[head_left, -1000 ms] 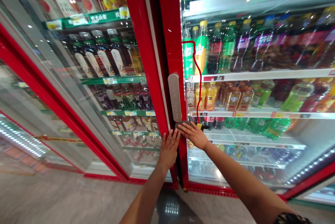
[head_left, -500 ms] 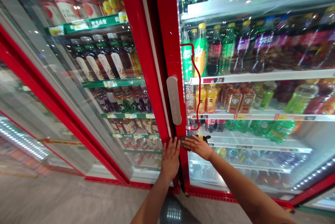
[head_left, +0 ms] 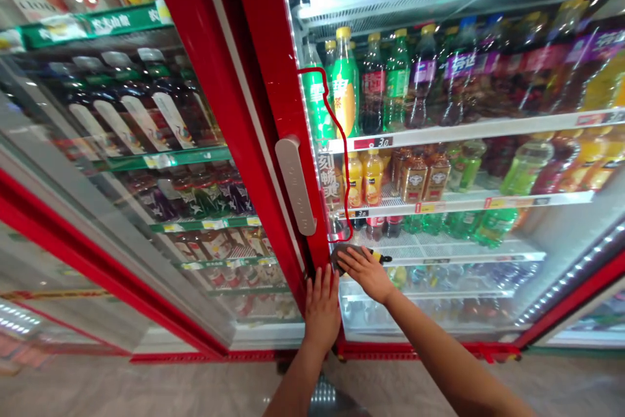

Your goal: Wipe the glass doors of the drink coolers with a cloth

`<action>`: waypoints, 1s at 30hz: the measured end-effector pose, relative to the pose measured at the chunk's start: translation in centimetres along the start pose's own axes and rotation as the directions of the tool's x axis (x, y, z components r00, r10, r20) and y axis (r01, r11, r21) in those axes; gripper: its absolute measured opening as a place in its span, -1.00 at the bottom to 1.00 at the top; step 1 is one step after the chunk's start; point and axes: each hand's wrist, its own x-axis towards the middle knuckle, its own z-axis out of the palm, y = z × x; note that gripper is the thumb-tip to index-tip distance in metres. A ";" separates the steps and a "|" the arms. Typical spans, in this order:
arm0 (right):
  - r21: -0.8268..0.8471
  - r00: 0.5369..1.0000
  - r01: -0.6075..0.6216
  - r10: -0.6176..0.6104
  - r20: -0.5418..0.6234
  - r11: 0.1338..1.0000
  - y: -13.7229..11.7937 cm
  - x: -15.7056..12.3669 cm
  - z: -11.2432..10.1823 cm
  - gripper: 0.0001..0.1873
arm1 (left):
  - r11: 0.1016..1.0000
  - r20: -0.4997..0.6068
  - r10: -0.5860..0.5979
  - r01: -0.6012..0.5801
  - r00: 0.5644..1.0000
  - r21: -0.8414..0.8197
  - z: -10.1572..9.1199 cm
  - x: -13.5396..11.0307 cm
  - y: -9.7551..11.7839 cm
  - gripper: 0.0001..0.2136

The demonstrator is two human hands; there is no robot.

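Observation:
My left hand [head_left: 322, 303] lies flat, fingers stretched, against the red frame [head_left: 273, 79] of a drinks fridge, low down by the door gap. My right hand [head_left: 366, 270] presses a dark grey cloth [head_left: 342, 253] against the lower left of the glass door [head_left: 439, 176], fingers spread over it. A small black and yellow thing [head_left: 381, 259] sticks out past the fingers; I cannot tell what it is. A grey door handle [head_left: 295, 186] is fixed just above both hands.
Behind the glass, shelves [head_left: 463, 127] hold several bottles of soda, tea and juice. A second red-framed fridge [head_left: 146, 144] stands to the left. A red cord [head_left: 342, 144] hangs inside the door. Pale tiled floor [head_left: 146, 391] lies below.
Both hands have slid down the door frame and glass, the right one carrying the cloth with it. My view has shifted left and down, so the fridge appears further right.

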 end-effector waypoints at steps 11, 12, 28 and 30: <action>-0.055 0.970 -0.239 0.237 -0.051 0.969 0.4 -4.7 1.6 -0.31 | 0.997 0.036 0.064 -0.062 0.997 -0.042 2.1 1.8 2.0 -0.12; -0.048 0.979 -0.204 0.203 -0.035 0.978 0.9 -4.4 1.2 -0.32 | 0.996 0.039 0.077 -0.076 0.996 -0.042 2.2 2.1 2.0 -0.12; -0.006 0.788 -0.591 0.576 -0.218 0.807 4.1 -7.0 -0.6 -0.01 | 0.950 0.010 0.306 -0.304 0.952 -0.071 3.2 6.9 5.3 -0.12; 0.026 0.748 -0.633 0.621 -0.234 0.773 6.3 -7.9 -1.9 -0.03 | 0.943 0.001 0.326 -0.325 0.945 -0.068 3.6 7.6 5.7 -0.11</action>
